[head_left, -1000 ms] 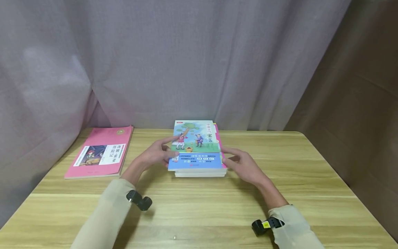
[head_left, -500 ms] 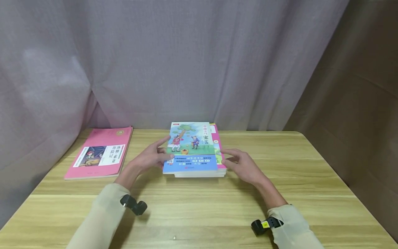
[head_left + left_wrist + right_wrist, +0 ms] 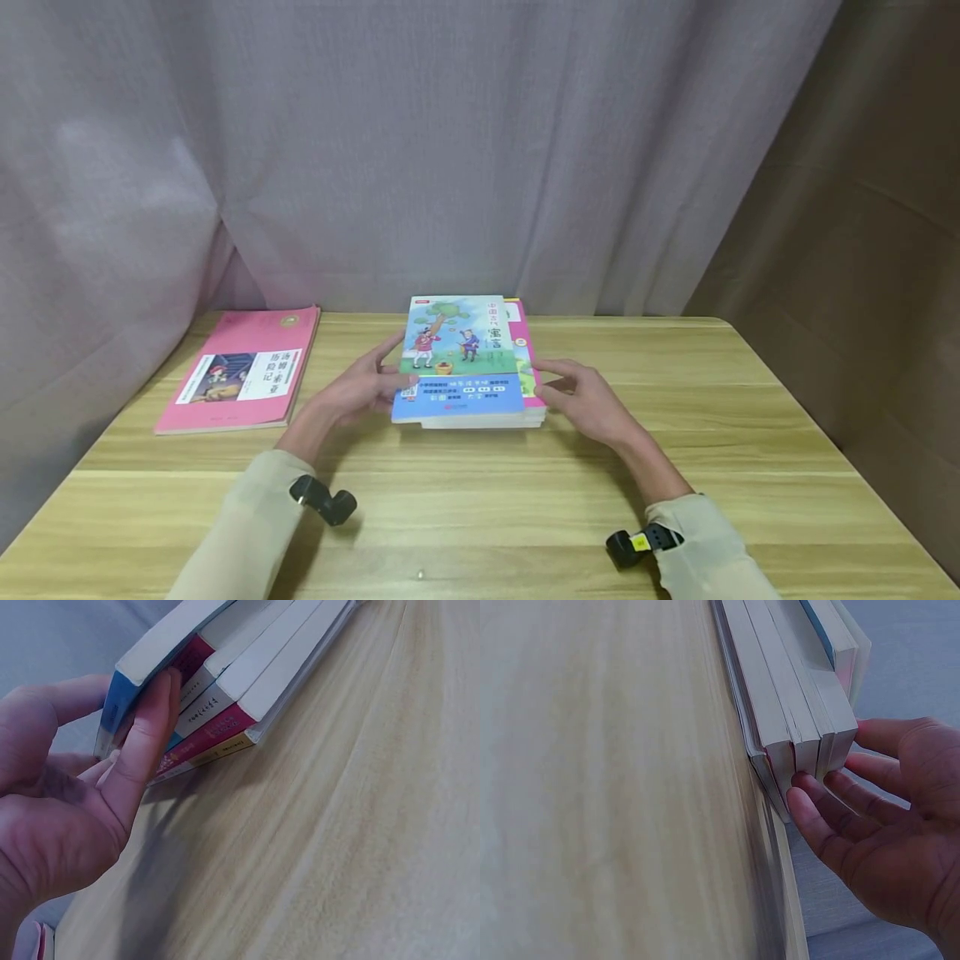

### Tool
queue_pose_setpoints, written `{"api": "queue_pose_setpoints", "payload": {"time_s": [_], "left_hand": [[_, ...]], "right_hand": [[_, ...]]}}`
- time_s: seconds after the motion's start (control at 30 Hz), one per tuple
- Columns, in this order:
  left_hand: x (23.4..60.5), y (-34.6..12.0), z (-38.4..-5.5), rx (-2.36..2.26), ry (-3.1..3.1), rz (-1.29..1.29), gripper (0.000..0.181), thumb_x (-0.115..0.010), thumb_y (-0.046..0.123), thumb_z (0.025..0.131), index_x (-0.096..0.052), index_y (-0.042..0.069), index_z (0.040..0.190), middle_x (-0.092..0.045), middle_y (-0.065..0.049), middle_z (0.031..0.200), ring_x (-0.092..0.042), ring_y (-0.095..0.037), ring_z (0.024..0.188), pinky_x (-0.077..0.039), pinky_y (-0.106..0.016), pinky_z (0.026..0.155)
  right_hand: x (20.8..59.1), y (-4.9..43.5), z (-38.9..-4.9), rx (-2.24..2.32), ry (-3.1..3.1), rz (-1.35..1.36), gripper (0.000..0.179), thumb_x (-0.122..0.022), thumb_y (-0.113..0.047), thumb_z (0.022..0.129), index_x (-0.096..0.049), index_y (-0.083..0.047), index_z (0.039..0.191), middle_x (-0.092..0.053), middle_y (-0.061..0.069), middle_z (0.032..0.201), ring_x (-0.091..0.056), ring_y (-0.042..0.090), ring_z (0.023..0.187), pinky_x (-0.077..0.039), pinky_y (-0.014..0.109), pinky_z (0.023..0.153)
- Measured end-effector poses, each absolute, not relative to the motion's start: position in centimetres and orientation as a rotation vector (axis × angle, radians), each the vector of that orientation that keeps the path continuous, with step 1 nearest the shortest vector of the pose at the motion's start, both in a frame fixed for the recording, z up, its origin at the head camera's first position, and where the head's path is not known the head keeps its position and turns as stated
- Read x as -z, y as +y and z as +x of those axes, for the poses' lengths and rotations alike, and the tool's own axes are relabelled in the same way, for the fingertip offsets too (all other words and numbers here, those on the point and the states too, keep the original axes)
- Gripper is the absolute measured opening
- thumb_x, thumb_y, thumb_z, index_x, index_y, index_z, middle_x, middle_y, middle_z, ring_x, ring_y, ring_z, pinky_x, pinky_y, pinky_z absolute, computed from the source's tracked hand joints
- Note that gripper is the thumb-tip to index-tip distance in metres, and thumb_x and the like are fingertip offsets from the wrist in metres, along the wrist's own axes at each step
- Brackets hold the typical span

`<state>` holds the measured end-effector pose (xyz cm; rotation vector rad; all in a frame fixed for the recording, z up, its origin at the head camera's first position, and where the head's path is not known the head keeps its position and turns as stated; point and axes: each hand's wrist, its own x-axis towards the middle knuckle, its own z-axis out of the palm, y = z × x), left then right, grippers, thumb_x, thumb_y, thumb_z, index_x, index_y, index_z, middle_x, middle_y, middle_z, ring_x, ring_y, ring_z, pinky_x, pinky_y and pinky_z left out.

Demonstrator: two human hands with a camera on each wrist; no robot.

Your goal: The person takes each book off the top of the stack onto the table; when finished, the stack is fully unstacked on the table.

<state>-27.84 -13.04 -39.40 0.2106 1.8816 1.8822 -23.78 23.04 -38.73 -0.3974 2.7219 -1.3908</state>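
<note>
Nearest on my remote feed, the left hand has thumb and fingers clamped on the left edge of the Ancient Chinese Fables book; the right hand rests parted fingers against the right side of the book stack. That book is atop the stack, overhanging its left side, near the middle of the table's far edge, with the Tom Sawyer book by the far left corner. I judge the step in hand to be parting the two, the next move calling for a firm left grip.
</note>
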Motion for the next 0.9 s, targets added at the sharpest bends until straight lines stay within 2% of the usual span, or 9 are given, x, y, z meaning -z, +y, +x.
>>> {"api": "queue_pose_setpoints", "payload": {"time_s": [0.23, 0.47, 0.7, 0.9], "left_hand": [[39.3, -12.8, -27.9, -1.898, 1.885, 0.226, 0.096, -0.065, 0.004, 0.102, -0.006, 0.033, 0.172, -0.074, -0.023, 0.125, -0.080, -0.028, 0.092, -0.067, -0.045, 0.083], [39.0, -13.2, -27.5, -1.915, 1.895, 0.255, 0.096, -0.064, 0.002, 0.102, -0.005, 0.032, 0.172, -0.070, -0.025, 0.133, -0.080, -0.027, 0.092, -0.067, -0.046, 0.084], [38.1, -13.8, -27.0, -1.944, 1.909, 0.234, 0.096, -0.063, -0.001, 0.101, -0.009, 0.038, 0.171, -0.065, -0.026, 0.140, -0.079, -0.030, 0.098, -0.066, -0.048, 0.087], [37.3, -14.7, -26.6, -1.967, 1.934, 0.274, 0.095, -0.060, -0.003, 0.102, -0.007, 0.034, 0.171, -0.062, -0.030, 0.143, -0.080, -0.026, 0.096, -0.066, -0.047, 0.086]], "right_hand": [[38.7, 23.2, -23.8, 1.366, 2.753, -0.392, 0.049, -0.067, -0.021, 0.104, -0.059, -0.011, 0.151, -0.050, 0.020, 0.158, -0.067, 0.040, 0.126, -0.057, 0.055, 0.103], [38.7, 23.0, -23.7, 1.376, 2.734, -0.391, 0.049, -0.066, -0.020, 0.104, -0.058, -0.010, 0.152, -0.049, 0.021, 0.159, -0.067, 0.040, 0.126, -0.058, 0.053, 0.102], [38.6, 22.9, -23.8, 1.378, 2.737, -0.407, 0.049, -0.067, -0.020, 0.104, -0.058, -0.010, 0.152, -0.049, 0.022, 0.159, -0.068, 0.040, 0.125, -0.059, 0.052, 0.102], [38.7, 22.9, -23.9, 1.370, 2.744, -0.392, 0.049, -0.067, -0.021, 0.104, -0.059, -0.010, 0.151, -0.051, 0.021, 0.158, -0.068, 0.040, 0.125, -0.059, 0.053, 0.102]]}}
